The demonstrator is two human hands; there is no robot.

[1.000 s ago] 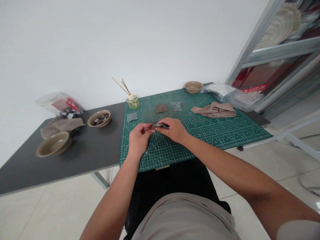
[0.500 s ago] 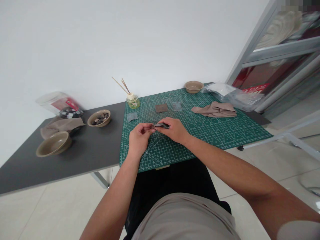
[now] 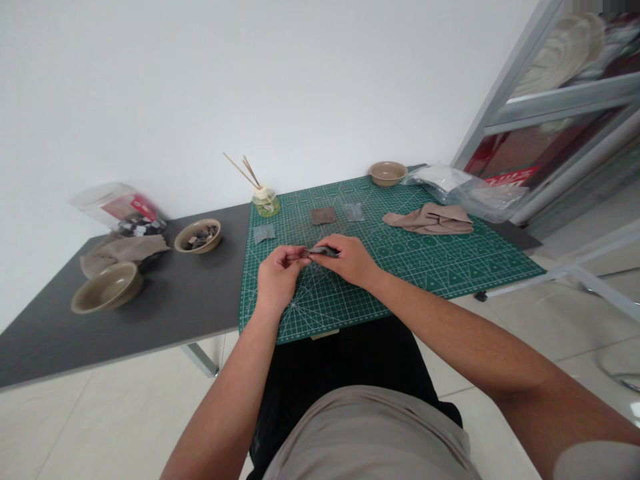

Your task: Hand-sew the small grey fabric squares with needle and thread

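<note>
My left hand (image 3: 278, 276) and my right hand (image 3: 349, 260) meet above the green cutting mat (image 3: 320, 307). Between them is a small dark grey flat piece (image 3: 327, 251), pinched by the fingers of both; its exact kind is hard to make out, and the fingers cover much of it. Just beyond the hands lie a brown square piece (image 3: 323, 215), a clear plastic packet (image 3: 355, 212) and a grey-blue square piece (image 3: 264, 233).
A reed diffuser (image 3: 266, 202) stands at the mat's back left. Rightward are a crumpled brown cloth (image 3: 431, 219), a bowl (image 3: 388, 174) and a plastic bag (image 3: 465, 190). On the dark table sit a bowl of small chips (image 3: 198, 249), another bowl (image 3: 107, 300), a cloth (image 3: 125, 251) and a tipped jar (image 3: 117, 203).
Almost nothing differs. Both hands stay in place with the dark piece between them, and the objects on the mat and table have not moved.
</note>
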